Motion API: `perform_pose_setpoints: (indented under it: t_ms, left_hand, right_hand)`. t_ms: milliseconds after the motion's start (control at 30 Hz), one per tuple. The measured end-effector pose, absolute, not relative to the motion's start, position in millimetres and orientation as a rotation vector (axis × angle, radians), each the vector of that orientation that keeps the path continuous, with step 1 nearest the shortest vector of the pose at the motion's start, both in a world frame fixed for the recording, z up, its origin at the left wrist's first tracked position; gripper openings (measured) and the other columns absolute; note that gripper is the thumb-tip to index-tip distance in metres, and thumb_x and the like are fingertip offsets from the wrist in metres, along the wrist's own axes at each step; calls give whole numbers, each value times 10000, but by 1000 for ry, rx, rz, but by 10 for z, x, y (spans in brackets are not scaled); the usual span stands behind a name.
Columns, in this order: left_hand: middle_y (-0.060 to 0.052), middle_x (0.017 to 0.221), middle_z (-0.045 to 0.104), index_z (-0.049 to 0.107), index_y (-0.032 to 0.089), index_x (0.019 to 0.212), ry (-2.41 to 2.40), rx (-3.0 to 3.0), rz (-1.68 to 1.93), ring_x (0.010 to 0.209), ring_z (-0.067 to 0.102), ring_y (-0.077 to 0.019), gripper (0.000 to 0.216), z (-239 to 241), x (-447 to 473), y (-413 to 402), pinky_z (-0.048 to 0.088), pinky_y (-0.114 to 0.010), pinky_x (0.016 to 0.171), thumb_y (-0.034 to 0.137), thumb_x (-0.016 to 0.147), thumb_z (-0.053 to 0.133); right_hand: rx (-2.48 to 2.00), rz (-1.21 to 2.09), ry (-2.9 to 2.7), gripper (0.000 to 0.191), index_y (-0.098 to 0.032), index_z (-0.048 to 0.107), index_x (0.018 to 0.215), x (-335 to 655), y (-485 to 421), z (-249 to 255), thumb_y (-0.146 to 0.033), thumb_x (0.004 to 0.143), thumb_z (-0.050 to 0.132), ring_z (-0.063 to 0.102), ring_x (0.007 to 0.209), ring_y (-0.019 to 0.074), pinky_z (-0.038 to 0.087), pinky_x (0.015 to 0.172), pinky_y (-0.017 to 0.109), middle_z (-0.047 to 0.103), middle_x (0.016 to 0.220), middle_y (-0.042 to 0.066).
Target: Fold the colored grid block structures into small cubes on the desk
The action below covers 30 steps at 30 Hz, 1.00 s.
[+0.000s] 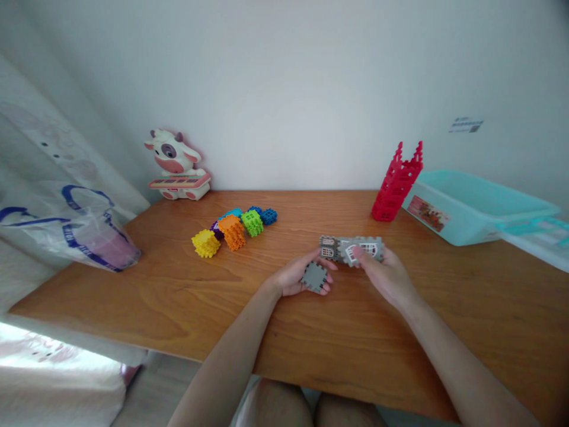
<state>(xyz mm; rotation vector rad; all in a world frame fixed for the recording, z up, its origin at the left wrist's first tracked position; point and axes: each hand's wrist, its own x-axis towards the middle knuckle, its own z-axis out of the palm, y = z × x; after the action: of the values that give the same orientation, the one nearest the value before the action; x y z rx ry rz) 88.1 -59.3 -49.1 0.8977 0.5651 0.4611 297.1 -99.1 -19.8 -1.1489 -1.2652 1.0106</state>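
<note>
My left hand [292, 277], palm turned up, holds a flat grey square interlocking tile [315, 277] with notched edges across its fingers. The fingertips show beyond the tile's right edge. My right hand [391, 277] grips a long grey block structure [341, 250] by its right end, thumb on its face. White window patterns mark this structure, which lies sideways just above and right of my left fingers. Whether the left fingertips touch it, I cannot tell.
Several coloured block shapes, among them an orange one [232, 232], sit left on the wooden table [178, 302]. A red block tower [397, 185] stands beside a turquoise bin [466, 219]. Far left are a cow toy keyboard [178, 169] and a clear plastic bag [84, 228].
</note>
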Motion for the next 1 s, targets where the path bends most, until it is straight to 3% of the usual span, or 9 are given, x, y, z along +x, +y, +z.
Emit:
perform_pose_setpoints:
  t_ms: [67, 233, 300, 367, 433, 533, 700, 833, 1000]
  left_hand:
    - [-91, 775, 690, 671, 120, 951, 567, 839, 409, 676, 671, -186, 672, -548, 908, -588, 531, -328, 689, 745, 841, 448]
    - [-140, 778, 714, 686, 80, 933, 537, 853, 254, 689, 691, -216, 835, -609, 966, -627, 543, -345, 712, 831, 807, 344]
    - [-130, 767, 712, 688, 78, 965, 540, 848, 260, 672, 688, -210, 801, -584, 976, -640, 547, -338, 700, 801, 826, 374]
    - [-113, 772, 709, 685, 87, 995, 554, 825, 304, 659, 680, -198, 747, -552, 979, -646, 550, -329, 684, 764, 845, 409]
    - [-100, 814, 714, 675, 111, 1029, 574, 802, 371, 672, 674, -188, 652, -535, 982, -645, 550, -319, 665, 704, 869, 456]
    - [-86, 883, 722, 657, 147, 1066, 592, 774, 444, 720, 672, -181, 485, -552, 997, -636, 547, -300, 661, 584, 895, 531]
    - [-71, 818, 707, 651, 158, 1056, 605, 718, 469, 669, 654, -179, 637, -595, 1051, -640, 541, -306, 636, 722, 873, 419]
    - [-42, 781, 696, 657, 164, 1002, 659, 685, 563, 658, 633, -154, 526, -572, 1081, -673, 517, -275, 662, 657, 840, 568]
    - [-66, 825, 715, 678, 146, 947, 646, 637, 606, 721, 652, -171, 482, -565, 1100, -684, 506, -279, 710, 610, 827, 627]
  right_hand:
    - [-1226, 1059, -1440, 372, -205, 637, 878, 2856, -1048, -228, -532, 746, 755, 644, 712, 197, 514, 660, 318, 695, 780, 19]
    - [-1269, 1143, -1682, 405, -212, 589, 1005, 2652, -1134, -337, -542, 797, 698, 623, 585, 184, 516, 554, 308, 663, 705, -15]
    - [-1244, 970, -1781, 444, -219, 568, 1126, 2648, -1135, -384, -514, 818, 690, 676, 797, 225, 559, 726, 365, 698, 918, 37]
    - [-1192, 734, -1890, 503, -229, 509, 1247, 2663, -1132, -437, -465, 838, 683, 625, 1082, 266, 503, 955, 438, 644, 1177, 90]
    - [-1172, 570, -1949, 580, -224, 416, 1329, 2676, -1135, -489, -428, 850, 672, 555, 1205, 282, 457, 1030, 467, 559, 1300, 129]
    - [-1168, 410, -1963, 616, -209, 341, 1339, 2673, -1145, -530, -408, 853, 662, 572, 1153, 293, 504, 964, 469, 540, 1246, 154]
    - [-1121, 229, -2075, 437, -238, 428, 1318, 2648, -1143, -462, -356, 922, 569, 545, 1173, 309, 457, 1012, 513, 564, 1236, 135]
    - [-1141, 199, -2177, 504, -216, 407, 1419, 2634, -1132, -437, -380, 954, 514, 520, 1221, 329, 427, 1049, 532, 559, 1312, 154]
    - [-1156, 188, -2245, 687, -193, 373, 1453, 2636, -1100, -500, -548, 900, 576, 547, 1211, 361, 455, 1010, 559, 579, 1316, 186]
